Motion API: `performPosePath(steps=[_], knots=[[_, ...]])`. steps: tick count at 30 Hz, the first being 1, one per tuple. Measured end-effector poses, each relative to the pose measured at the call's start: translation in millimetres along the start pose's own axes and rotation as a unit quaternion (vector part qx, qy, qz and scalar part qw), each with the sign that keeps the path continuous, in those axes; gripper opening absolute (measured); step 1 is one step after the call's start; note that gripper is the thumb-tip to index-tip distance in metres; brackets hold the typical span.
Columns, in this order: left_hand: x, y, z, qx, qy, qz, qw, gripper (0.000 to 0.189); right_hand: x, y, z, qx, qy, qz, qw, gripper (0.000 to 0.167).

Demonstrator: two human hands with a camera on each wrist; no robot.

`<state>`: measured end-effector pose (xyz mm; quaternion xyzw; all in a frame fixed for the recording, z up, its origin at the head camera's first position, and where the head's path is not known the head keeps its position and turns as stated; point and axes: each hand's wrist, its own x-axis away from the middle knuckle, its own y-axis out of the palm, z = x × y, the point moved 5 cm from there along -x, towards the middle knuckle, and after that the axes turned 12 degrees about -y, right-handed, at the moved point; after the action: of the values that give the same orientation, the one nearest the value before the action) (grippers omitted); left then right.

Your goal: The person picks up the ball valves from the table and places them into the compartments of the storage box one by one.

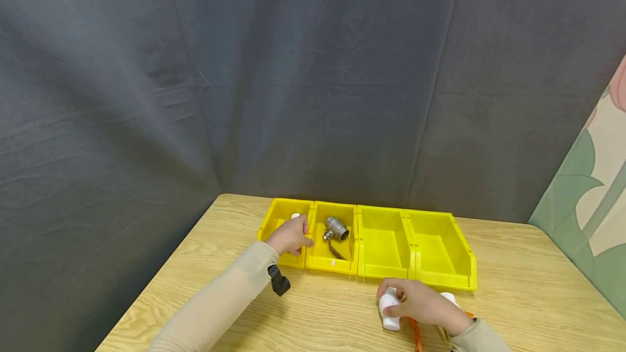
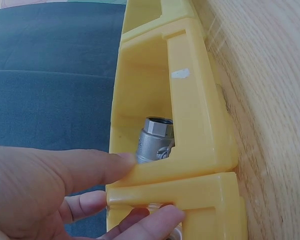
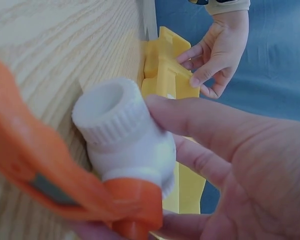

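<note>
My right hand (image 1: 423,303) grips a white plastic ball valve (image 3: 132,135) with an orange lever handle (image 3: 45,165), low over the wooden table. Thumb and fingers lie around its white body. At the leftmost yellow bin (image 1: 264,232), my left hand (image 1: 289,234) reaches over the wall shared with the neighbouring bin (image 2: 192,115), fingers loosely bent with nothing seen held. A small white piece (image 1: 295,215) shows behind that hand, mostly hidden. In the second bin lies a grey metal ball valve (image 1: 336,228) with a lever.
Two more yellow bins (image 1: 383,240) continue the row to the right. Another white piece (image 1: 450,299) with orange beside it lies on the table (image 1: 513,276), partly behind my right hand. A dark curtain (image 1: 318,80) hangs behind, and a patterned panel (image 1: 587,205) stands at right.
</note>
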<state>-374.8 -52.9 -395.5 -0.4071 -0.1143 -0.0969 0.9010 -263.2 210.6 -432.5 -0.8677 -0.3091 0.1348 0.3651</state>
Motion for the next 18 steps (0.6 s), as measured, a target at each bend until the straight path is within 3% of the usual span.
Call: performPosePath(steps=[18], knots=[[0.2, 0.3, 0.2, -0.001, -0.005, 0.004, 1.0, 0.032, -3.4, -5.1, 9.6, -0.107, -0.023, -0.011, 0.994, 0.025]])
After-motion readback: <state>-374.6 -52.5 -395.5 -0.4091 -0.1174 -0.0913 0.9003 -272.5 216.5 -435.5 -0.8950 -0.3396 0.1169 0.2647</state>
